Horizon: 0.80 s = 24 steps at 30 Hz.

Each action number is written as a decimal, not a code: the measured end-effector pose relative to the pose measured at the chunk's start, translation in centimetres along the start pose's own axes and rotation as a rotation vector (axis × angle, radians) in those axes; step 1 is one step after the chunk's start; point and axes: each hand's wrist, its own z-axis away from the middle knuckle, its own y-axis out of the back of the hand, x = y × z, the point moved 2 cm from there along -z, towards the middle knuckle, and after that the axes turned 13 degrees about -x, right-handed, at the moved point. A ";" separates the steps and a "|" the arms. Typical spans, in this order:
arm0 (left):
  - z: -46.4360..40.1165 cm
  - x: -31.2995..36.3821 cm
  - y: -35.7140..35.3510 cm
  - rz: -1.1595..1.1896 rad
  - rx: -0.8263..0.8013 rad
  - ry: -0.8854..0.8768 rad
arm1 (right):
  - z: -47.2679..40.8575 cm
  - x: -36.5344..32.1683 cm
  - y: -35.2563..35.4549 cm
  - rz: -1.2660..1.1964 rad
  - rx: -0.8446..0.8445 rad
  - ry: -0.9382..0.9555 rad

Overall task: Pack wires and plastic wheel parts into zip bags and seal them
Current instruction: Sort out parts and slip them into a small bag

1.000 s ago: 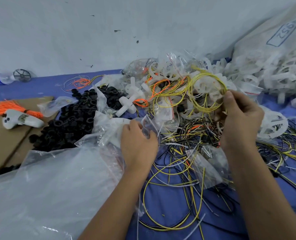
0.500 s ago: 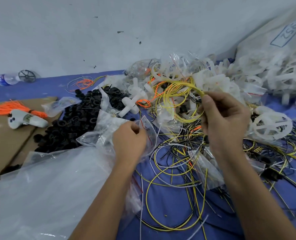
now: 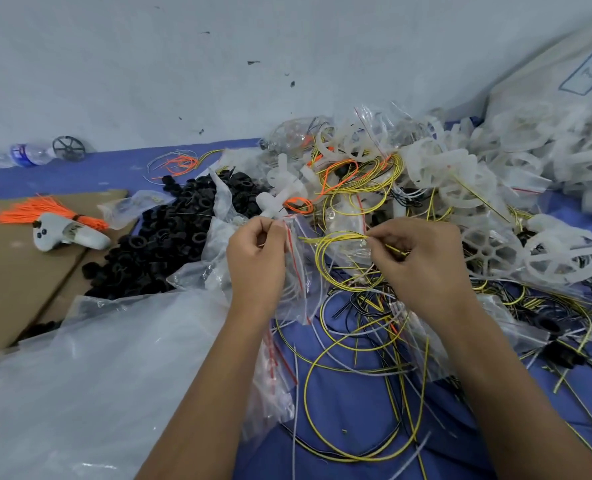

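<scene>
Yellow wire coil (image 3: 336,251) in right hand (image 3: 422,261)

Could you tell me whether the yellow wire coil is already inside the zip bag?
Not yet: the yellow wire coil, pinched by the right hand, sits beside the zip bag the left hand holds.

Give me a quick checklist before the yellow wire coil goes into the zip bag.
1. Left hand grips the zip bag at its top edge: ok.
2. Right hand pinches the yellow coil: ok.
3. Coil's leading loop is at the bag's mouth: ok.
4. Bag mouth open wide enough: cannot tell, the clear film hides it.
5. Coil free of the loose wires on the table: cannot tell, they overlap below it.
6. Wire ends gathered in the pinch: not ok, one end sticks out to the right of the fingers.
</scene>
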 end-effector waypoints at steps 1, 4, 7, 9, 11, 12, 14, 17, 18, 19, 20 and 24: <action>0.0 -0.1 -0.1 0.002 -0.001 0.000 | 0.0 0.0 0.2 0.009 -0.015 -0.014; 0.0 -0.4 -0.3 -0.057 0.021 0.005 | 0.1 -0.1 0.8 0.006 -0.040 0.004; 0.2 -0.5 -1.0 -0.120 0.005 -0.019 | 0.1 -0.5 1.1 -0.051 -0.063 0.075; 0.4 -0.4 -1.4 -0.178 -0.023 -0.076 | 0.1 -0.9 0.8 -0.065 -0.098 0.123; 0.7 -0.1 -1.7 -0.243 -0.048 -0.148 | 0.0 -1.4 0.0 0.016 -0.111 0.167; 0.8 0.0 -1.8 -0.272 -0.056 -0.182 | 0.0 -1.6 -0.5 0.058 -0.105 0.186; 1.0 0.3 -2.1 -0.290 -0.070 -0.228 | -0.1 -2.0 -1.6 0.108 -0.083 0.207; 1.4 0.7 -2.8 -0.246 -0.083 -0.259 | 0.0 -2.4 -3.3 -0.001 -0.021 0.069; 1.5 0.8 -3.0 -0.242 -0.075 -0.273 | 0.0 -2.3 -3.9 -0.093 -0.013 -0.017; 1.7 0.9 -3.1 -0.242 -0.062 -0.285 | 0.1 -2.3 -4.4 -0.183 -0.022 -0.093; 1.8 1.0 -3.2 -0.240 -0.046 -0.290 | 0.0 -2.3 -4.9 -0.256 -0.048 -0.143; 2.0 1.4 -3.3 -0.196 -0.007 -0.264 | 0.0 -2.2 -5.6 -0.337 -0.170 -0.152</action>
